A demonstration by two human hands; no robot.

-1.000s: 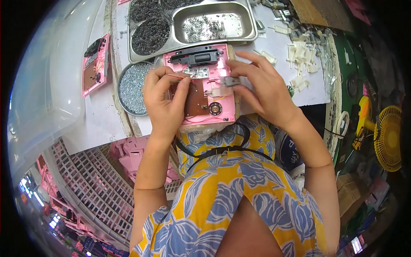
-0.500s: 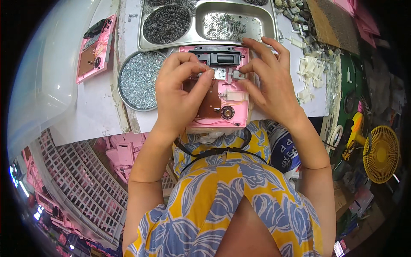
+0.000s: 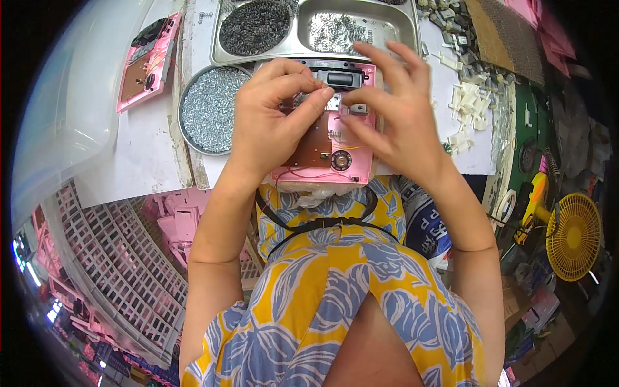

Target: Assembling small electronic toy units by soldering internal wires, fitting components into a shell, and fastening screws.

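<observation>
We've got the pink plastic case [image 3: 335, 138] sitting in the middle of the frame, open side up, brown circuit board [image 3: 316, 145] showing. Our left hand [image 3: 267, 122] rests on the board, thumb and forefinger pinched together near a small metal piece [image 3: 333, 103]. Our right hand [image 3: 400, 119] has fingers spread, thumb and forefinger pinching a little part [image 3: 358, 108] at the case's top. Looks light and stiff, but the board and thin wires seem fragile, so we'd grab it by the plastic edges. Round dish of screws [image 3: 209, 106] sits just left.

Pink housing [image 3: 351, 151] partly under both hands.
</observation>
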